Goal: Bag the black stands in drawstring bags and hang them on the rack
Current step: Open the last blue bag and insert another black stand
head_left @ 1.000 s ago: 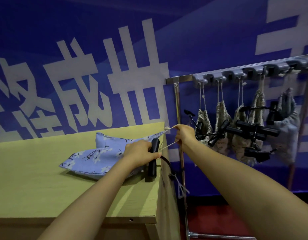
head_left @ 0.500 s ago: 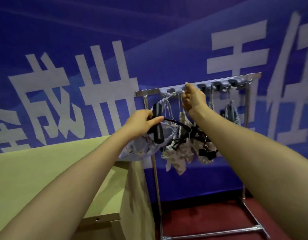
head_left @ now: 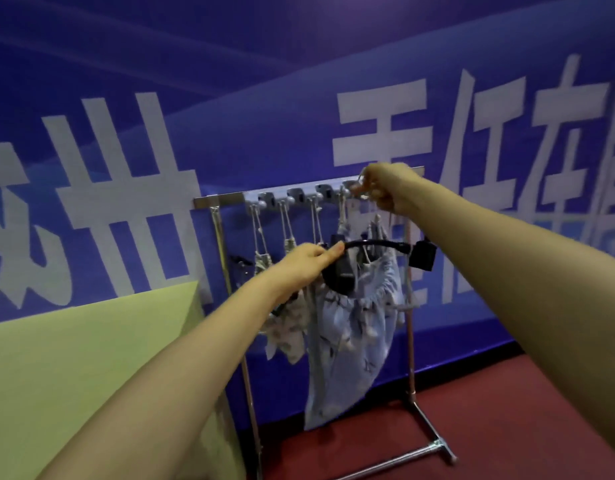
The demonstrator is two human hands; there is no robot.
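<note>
A light blue drawstring bag (head_left: 347, 341) with a twig print hangs down in front of the metal rack (head_left: 226, 201). A black stand (head_left: 340, 275) pokes out of its gathered mouth, with a curved black neck ending in a clamp (head_left: 422, 259). My left hand (head_left: 302, 265) grips the stand's body at the bag's mouth. My right hand (head_left: 382, 188) is up at the rack's hook bar, pinching the bag's drawstring by a grey hook. Several other patterned bags (head_left: 285, 327) hang from hooks to the left.
The yellow-green table (head_left: 74, 375) stands at lower left, its right edge next to the rack's left post. The rack's foot bar (head_left: 434, 448) lies on the red floor. A blue banner wall with white characters is close behind.
Both hands carried the blue bag with the stand off the table and rightwards along the rack. The bag now hangs full length, and my right hand has moved to a hook further right.
</note>
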